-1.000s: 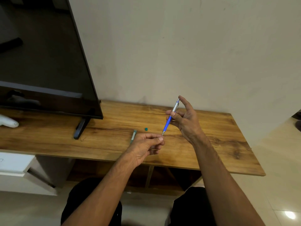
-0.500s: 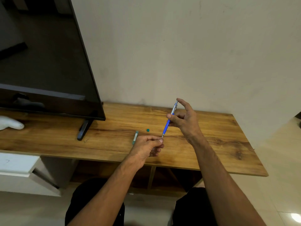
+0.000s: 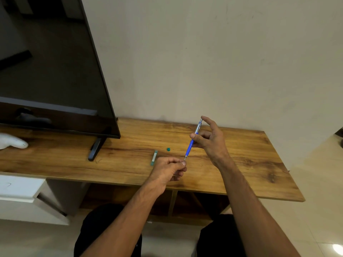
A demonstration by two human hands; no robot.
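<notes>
Pencils number just one: a blue mechanical pencil [image 3: 191, 143] with a silver top, held slanted in the air to the right of the television [image 3: 46, 80], above the tabletop. My two hands share it. My right hand [image 3: 209, 140] grips the blue barrel between thumb and curled fingers, and its forefinger stretches up with the tip resting on the top button. My left hand [image 3: 167, 169], lower and nearer the television, has thumb and forefinger pressed together on the metal tip, the other fingers curled under.

One slim green lead case [image 3: 154, 157] lies flat between the television's foot [image 3: 95, 149] and the pencil. One tiny green cap [image 3: 168, 149] sits just right of it, apart from it. One white object [image 3: 11, 142] lies under the television's left end; I cannot tell what it is.

All of this rests on a brown wooden table [image 3: 241, 164] with strong grain, pushed against a plain pale wall [image 3: 222, 62]. Below the television stands a white cabinet [image 3: 20, 190], and the floor [image 3: 315, 173] is light tile.
</notes>
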